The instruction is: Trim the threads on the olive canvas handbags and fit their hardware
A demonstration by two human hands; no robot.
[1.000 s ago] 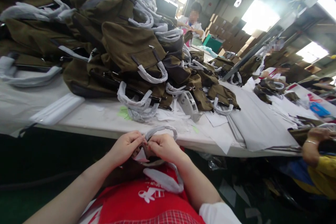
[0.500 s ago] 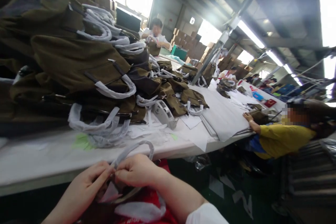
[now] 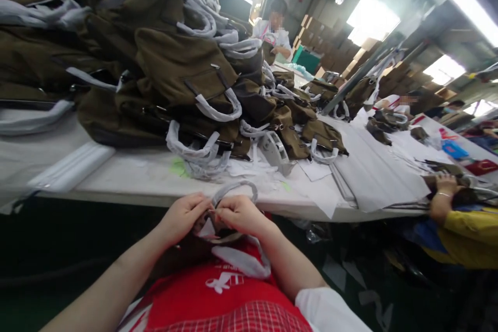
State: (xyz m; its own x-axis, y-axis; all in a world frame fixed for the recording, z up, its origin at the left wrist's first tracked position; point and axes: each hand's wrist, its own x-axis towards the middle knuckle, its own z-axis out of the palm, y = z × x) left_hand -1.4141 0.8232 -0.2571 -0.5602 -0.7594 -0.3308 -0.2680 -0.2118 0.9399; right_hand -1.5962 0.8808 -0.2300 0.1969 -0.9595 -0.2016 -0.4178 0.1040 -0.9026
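Close to my body, just off the table's front edge, is a brown handbag [image 3: 181, 255] with its mouth open. One wrapped handle [image 3: 238, 185] arches up behind my hands, and the other wrapped handle [image 3: 241, 262] lies against my red apron. My left hand [image 3: 185, 215] pinches the bag's rim near the base of the far handle. Right beside it, my right hand [image 3: 239, 213] has its fingers closed at the same spot. A pale paper piece [image 3: 208, 228] shows inside the bag. The exact bit between my fingertips is too small to make out.
Brown handbags [image 3: 182, 70] with wrapped handles are heaped on the white table [image 3: 128, 179]. A white tape dispenser [image 3: 274, 149] sits before them. Large paper sheets [image 3: 383, 168] lie to the right, where a co-worker in yellow [image 3: 470, 231] works. Another person [image 3: 272, 33] stands behind the heap.
My view has swung left and tilted down, so more of the apron and the left table end show. Both hands stay closed at the handbag's rim.
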